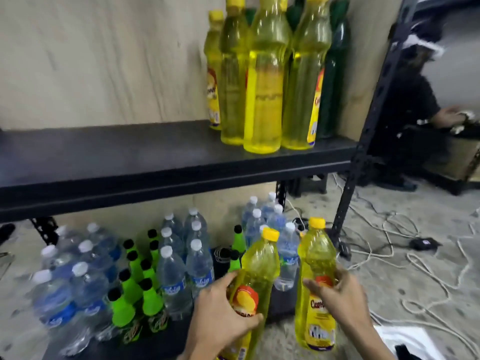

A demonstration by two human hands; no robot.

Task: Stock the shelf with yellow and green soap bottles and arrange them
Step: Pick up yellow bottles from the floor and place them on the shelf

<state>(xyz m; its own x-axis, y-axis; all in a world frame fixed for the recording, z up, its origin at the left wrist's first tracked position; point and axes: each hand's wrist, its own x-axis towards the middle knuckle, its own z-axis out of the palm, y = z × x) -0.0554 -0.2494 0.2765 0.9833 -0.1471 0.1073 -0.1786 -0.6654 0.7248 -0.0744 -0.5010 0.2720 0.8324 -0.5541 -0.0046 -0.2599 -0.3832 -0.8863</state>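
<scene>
My left hand (223, 315) grips a yellow soap bottle (259, 266) around its labelled middle, tilted a little to the right. My right hand (337, 297) holds a second yellow soap bottle (315, 258) upright beside it. Both bottles are low, in front of the bottom shelf. On the black middle shelf (130, 157), at its right end, stand several yellow soap bottles (265, 81). Dark green soap bottles (335, 74) stand behind them against the wall, partly hidden.
The bottom shelf holds several clear water bottles (171, 276) and bright green bottles with black caps (130, 287). A black upright post (363, 141) bounds the shelf on the right. White cables (428, 268) lie on the floor. Another person's hand (449, 115) is at the far right.
</scene>
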